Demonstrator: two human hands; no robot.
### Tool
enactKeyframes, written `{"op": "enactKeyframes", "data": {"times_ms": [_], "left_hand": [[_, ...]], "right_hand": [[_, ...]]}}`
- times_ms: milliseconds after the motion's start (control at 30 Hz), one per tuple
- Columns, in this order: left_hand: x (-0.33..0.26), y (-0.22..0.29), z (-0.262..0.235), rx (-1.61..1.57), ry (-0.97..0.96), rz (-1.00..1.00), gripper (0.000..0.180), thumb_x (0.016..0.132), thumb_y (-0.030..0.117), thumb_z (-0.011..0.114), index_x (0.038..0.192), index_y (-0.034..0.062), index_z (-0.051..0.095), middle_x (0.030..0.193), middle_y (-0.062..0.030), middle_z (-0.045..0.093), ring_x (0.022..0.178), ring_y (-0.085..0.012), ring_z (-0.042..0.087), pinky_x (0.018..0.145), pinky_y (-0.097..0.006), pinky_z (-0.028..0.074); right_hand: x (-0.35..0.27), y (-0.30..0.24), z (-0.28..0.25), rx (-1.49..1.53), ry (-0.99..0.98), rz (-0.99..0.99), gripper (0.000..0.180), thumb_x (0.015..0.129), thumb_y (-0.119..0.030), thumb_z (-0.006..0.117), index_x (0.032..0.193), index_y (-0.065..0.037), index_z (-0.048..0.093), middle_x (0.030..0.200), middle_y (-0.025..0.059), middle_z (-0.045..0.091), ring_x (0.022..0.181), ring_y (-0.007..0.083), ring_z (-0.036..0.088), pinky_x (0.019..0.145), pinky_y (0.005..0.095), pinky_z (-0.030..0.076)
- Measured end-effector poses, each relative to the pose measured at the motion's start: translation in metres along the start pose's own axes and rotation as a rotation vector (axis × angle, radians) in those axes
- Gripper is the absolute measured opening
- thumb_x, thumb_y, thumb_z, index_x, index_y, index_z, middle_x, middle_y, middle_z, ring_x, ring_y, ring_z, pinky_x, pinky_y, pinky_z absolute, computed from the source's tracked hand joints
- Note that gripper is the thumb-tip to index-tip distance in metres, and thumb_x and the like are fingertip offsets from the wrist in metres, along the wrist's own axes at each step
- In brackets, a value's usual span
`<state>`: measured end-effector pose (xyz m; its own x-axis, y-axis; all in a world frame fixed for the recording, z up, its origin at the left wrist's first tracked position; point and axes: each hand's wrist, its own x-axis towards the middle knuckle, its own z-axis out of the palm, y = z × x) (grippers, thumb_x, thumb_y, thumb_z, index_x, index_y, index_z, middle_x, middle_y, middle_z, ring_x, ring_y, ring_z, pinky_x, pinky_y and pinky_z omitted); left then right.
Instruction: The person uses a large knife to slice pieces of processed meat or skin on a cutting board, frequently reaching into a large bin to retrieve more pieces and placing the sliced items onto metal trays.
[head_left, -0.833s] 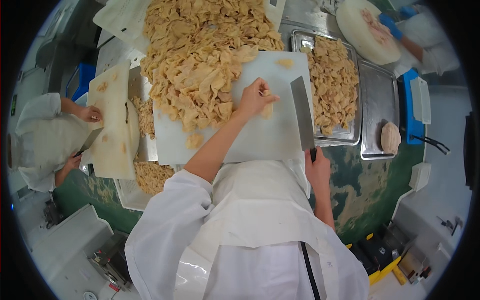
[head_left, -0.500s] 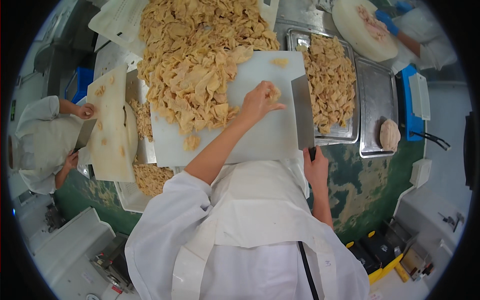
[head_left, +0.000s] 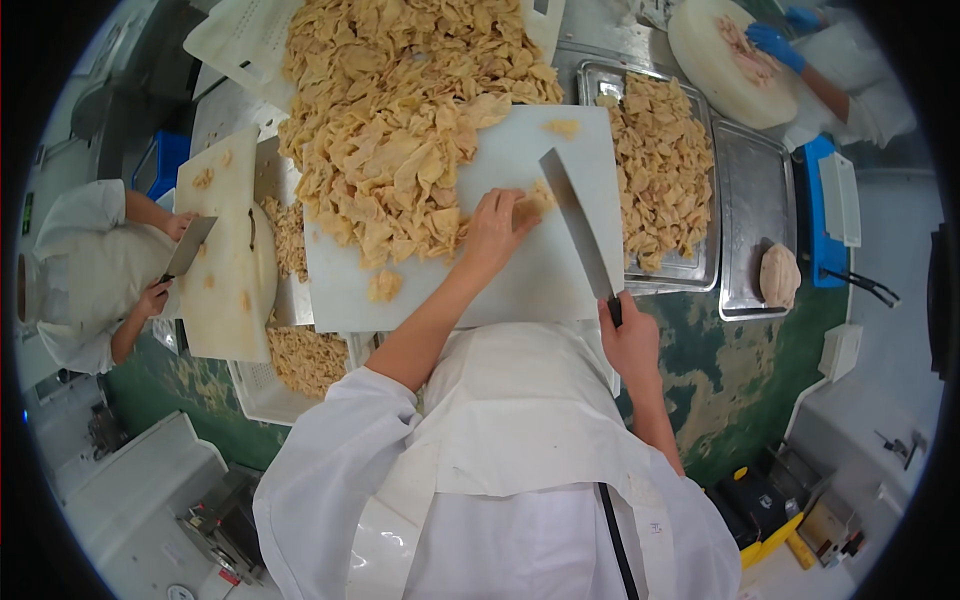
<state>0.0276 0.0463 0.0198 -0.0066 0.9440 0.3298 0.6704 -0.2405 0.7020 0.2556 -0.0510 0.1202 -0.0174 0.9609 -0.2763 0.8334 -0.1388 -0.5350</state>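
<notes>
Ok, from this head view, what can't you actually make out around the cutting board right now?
- Near edge of the white cutting board: hidden by the person's own chest and apron.
- The piece under the left hand: mostly covered by the fingers.
- Knife handle: wrapped inside the right hand.
- Far end of the heap of pale strips: cut off by the top edge.
- Items on the floor, lower right: too small and distorted near the rim.

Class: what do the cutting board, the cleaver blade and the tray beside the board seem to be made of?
Board: likely plastic, matte white, smooth. Cleaver in the right hand: metal blade, dull grey sheen; dark handle, material unclear. Tray: probably stainless steel, silvery and reflective.
</notes>
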Motion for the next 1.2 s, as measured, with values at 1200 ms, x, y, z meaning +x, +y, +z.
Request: {"op": "enactKeyframes", "data": {"times_ms": [1200], "left_hand": [[0.005,-0.007,-0.007,-0.321,-0.214,-0.421,0.016,0.09,0.016,0.065,0.099,0.0037,0.06,0.071,-0.0156,0.064,0.061,-0.0335,0.058,0.062,-0.04,0.049]], "right_hand": [[0.003,-0.002,0.018,-0.185,-0.015,-0.096,0.024,0.094,-0.025,0.057,0.088,-0.003,0.052,0.06,0.0211,0.059,0.06,0.0438,0.061,0.056,0.0524,0.047]]}}
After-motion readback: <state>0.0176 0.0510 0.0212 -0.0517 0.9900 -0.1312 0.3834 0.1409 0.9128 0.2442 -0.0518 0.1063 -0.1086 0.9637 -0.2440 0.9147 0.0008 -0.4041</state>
